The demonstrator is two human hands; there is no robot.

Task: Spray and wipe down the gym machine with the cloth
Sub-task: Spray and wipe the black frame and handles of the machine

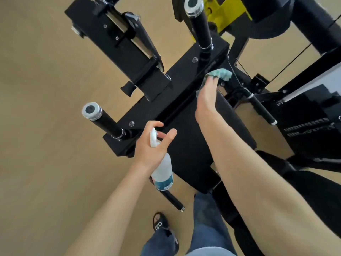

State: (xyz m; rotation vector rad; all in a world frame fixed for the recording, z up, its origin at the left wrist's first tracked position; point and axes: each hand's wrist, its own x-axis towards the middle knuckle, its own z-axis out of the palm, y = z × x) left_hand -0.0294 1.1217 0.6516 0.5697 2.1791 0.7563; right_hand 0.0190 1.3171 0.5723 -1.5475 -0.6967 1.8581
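1. we find the right hand (207, 95) pressing the cloth (220, 74) against the far edge of the machine's black pad (186, 145), beside the base of the far grip (200, 26). the fingers curl over the bunched cloth and hold it.
2. the left hand (152, 145) grips the neck of the bottle (163, 172). one finger reaches over the white nozzle (153, 137) and the thumb stands out to the side. the bottle hangs at the near-left corner of the pad, out over the floor (46, 108).
3. risk: the bottle is held by its neck alone. in our judgement a slack grip would drop it to the floor beside the sandal (159, 225).
4. risk: the nozzle appears to point toward the near grip (103, 119), not the patch under the cloth. a squeeze now would likely wet a part not being wiped, or the floor.
5. risk: thin cables (238, 78) and brackets lie just beyond the cloth. a wide stroke past the pad edge could snag the loose end there.
6. risk: the right arm is stretched across the pad. leaning further may unsettle the stance.
7. surface: the pad is matt black with two clear round studs. we cannot tell whether it is wet.
8. room: tan floor all round. a yellow part (224, 10) of the frame shows at the top and a weight stack (306, 126) at the right. we see blue jeans at the bottom.
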